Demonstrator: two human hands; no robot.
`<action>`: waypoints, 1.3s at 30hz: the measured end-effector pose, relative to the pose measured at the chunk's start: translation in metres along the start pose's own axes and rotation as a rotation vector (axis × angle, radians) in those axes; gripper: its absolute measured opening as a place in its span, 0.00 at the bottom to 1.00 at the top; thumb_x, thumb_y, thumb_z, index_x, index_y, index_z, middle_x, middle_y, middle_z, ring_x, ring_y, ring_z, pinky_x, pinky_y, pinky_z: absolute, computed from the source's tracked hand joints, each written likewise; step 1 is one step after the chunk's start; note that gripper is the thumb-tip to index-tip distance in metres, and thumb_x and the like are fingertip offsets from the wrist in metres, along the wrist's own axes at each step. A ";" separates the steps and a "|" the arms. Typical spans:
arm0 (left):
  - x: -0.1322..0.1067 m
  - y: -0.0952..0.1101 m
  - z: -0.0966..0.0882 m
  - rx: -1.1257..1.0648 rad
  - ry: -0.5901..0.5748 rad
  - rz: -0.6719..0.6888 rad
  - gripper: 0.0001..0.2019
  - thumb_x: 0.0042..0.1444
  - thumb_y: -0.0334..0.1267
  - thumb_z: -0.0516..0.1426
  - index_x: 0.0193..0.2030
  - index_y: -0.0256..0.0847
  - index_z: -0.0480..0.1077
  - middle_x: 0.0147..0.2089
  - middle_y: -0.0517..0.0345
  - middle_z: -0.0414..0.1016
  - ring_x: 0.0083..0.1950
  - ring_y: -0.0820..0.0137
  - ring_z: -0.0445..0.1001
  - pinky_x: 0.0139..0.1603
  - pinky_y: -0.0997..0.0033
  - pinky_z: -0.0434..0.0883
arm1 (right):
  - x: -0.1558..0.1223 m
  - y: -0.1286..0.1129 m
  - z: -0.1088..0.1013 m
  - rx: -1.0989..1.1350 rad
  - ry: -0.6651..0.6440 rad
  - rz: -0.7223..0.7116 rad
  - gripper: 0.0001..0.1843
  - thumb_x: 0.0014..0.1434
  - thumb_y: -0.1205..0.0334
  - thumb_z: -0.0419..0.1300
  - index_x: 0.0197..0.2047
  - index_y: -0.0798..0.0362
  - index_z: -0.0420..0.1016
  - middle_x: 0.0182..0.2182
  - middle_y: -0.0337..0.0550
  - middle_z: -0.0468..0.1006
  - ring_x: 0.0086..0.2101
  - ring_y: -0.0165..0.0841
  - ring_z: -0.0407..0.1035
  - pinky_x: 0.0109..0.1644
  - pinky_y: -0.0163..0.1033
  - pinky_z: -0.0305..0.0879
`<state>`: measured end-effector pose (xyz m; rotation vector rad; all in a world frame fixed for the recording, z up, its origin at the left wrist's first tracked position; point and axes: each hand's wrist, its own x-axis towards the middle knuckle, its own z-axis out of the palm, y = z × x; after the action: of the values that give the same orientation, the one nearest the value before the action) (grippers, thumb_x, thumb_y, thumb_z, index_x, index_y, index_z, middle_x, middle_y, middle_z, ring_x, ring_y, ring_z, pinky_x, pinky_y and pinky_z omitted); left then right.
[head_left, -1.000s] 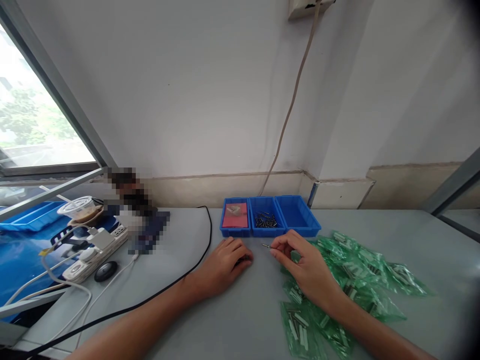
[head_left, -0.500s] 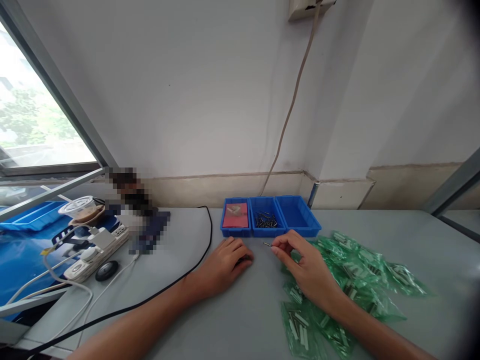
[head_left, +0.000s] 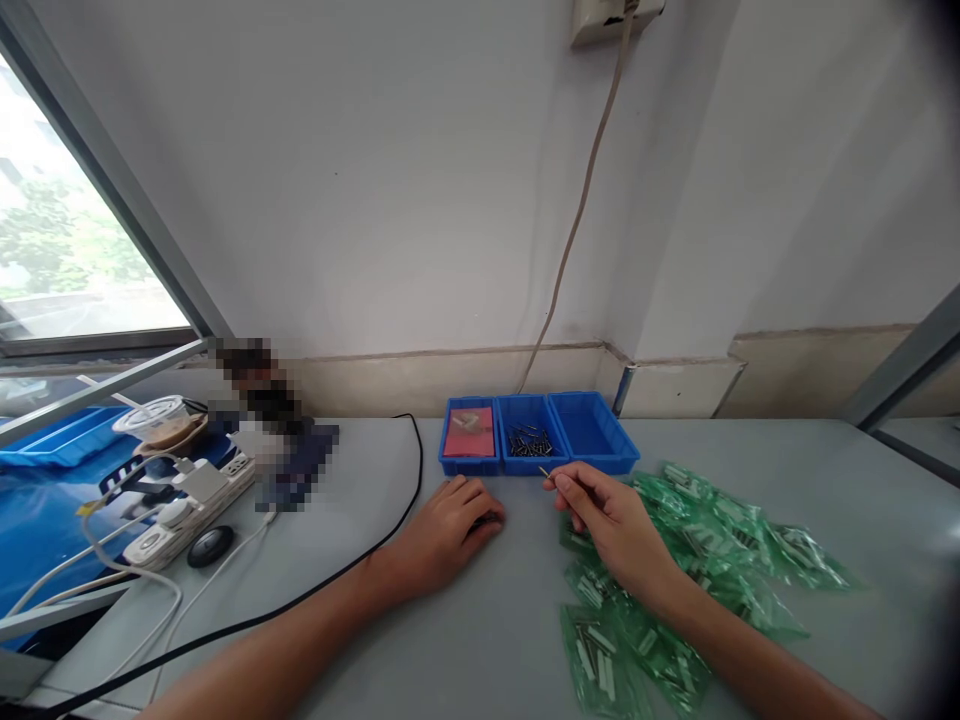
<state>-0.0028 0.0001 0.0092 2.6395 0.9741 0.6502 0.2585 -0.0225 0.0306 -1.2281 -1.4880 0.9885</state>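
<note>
My right hand (head_left: 607,515) pinches a small metal pin (head_left: 544,472) between thumb and fingertips, held just in front of the middle blue bin (head_left: 529,440), which holds several dark pins. My left hand (head_left: 448,530) rests on the grey table (head_left: 360,560) with fingers curled over a small dark object I cannot make out. The left blue bin (head_left: 470,436) has a red pad inside. The right blue bin (head_left: 592,430) shows nothing inside. Green plastic bags (head_left: 697,540) with small metal parts lie under and beside my right wrist.
A black cable (head_left: 409,470) curves across the table left of my left hand. A white power strip (head_left: 187,495), plugs, a black round object (head_left: 209,545) and a lidded cup (head_left: 156,418) sit at the far left. A beige cord (head_left: 577,220) runs down the wall.
My right hand has moved forward with the pin, from the open table toward the front edge of the middle bin. My left hand has stayed put.
</note>
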 end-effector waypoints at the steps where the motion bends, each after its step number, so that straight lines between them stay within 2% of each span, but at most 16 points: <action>1: 0.000 0.000 0.000 -0.003 -0.001 -0.002 0.07 0.77 0.37 0.53 0.51 0.43 0.72 0.48 0.54 0.75 0.49 0.63 0.70 0.54 0.62 0.68 | 0.001 0.001 0.000 0.023 0.002 0.009 0.25 0.68 0.36 0.59 0.41 0.50 0.80 0.32 0.41 0.78 0.25 0.32 0.63 0.28 0.37 0.60; 6: 0.000 -0.001 0.001 -0.001 -0.002 -0.002 0.06 0.77 0.37 0.54 0.51 0.43 0.72 0.48 0.54 0.75 0.49 0.63 0.70 0.53 0.62 0.68 | 0.004 0.001 -0.001 0.084 0.046 0.023 0.27 0.66 0.34 0.62 0.37 0.52 0.80 0.37 0.45 0.81 0.25 0.30 0.62 0.29 0.37 0.62; 12: 0.000 -0.001 0.001 -0.002 -0.003 0.000 0.07 0.77 0.38 0.53 0.51 0.43 0.73 0.48 0.54 0.75 0.48 0.63 0.70 0.53 0.62 0.68 | 0.003 -0.002 -0.001 0.103 0.065 0.032 0.31 0.63 0.29 0.63 0.35 0.51 0.79 0.33 0.44 0.79 0.25 0.30 0.62 0.29 0.37 0.63; 16: 0.000 0.001 0.000 -0.010 0.000 0.002 0.06 0.77 0.37 0.53 0.52 0.43 0.72 0.48 0.54 0.75 0.49 0.63 0.70 0.54 0.62 0.68 | 0.003 -0.003 -0.001 0.135 0.056 0.050 0.30 0.62 0.29 0.64 0.36 0.51 0.79 0.30 0.41 0.76 0.26 0.31 0.62 0.30 0.37 0.62; 23: -0.001 -0.001 0.001 -0.014 -0.001 0.000 0.06 0.77 0.36 0.54 0.52 0.43 0.72 0.48 0.54 0.74 0.50 0.63 0.70 0.55 0.62 0.68 | 0.004 -0.003 -0.002 0.172 0.056 0.074 0.27 0.63 0.32 0.64 0.34 0.50 0.77 0.31 0.41 0.76 0.26 0.31 0.61 0.32 0.38 0.60; 30: 0.000 0.000 0.000 -0.017 -0.007 0.000 0.06 0.77 0.36 0.54 0.52 0.43 0.71 0.49 0.54 0.74 0.50 0.63 0.69 0.54 0.62 0.67 | 0.003 0.002 -0.002 0.128 0.043 0.056 0.22 0.66 0.38 0.64 0.47 0.49 0.81 0.35 0.41 0.77 0.27 0.31 0.63 0.31 0.38 0.60; 33: 0.000 0.000 -0.001 -0.016 -0.009 0.001 0.06 0.77 0.36 0.54 0.52 0.43 0.72 0.48 0.54 0.74 0.49 0.63 0.69 0.54 0.62 0.67 | 0.002 0.002 -0.002 0.085 0.037 0.057 0.19 0.66 0.42 0.64 0.47 0.48 0.80 0.36 0.40 0.77 0.28 0.31 0.63 0.32 0.37 0.61; 39: 0.000 0.000 0.000 -0.016 -0.009 0.003 0.05 0.77 0.36 0.54 0.51 0.43 0.71 0.48 0.55 0.74 0.49 0.63 0.69 0.54 0.63 0.67 | 0.002 0.004 -0.001 -0.015 0.043 -0.003 0.16 0.66 0.45 0.65 0.47 0.47 0.79 0.28 0.35 0.69 0.27 0.32 0.58 0.29 0.37 0.56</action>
<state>-0.0030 -0.0004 0.0093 2.6281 0.9590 0.6432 0.2601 -0.0198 0.0278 -1.2505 -1.4656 0.9449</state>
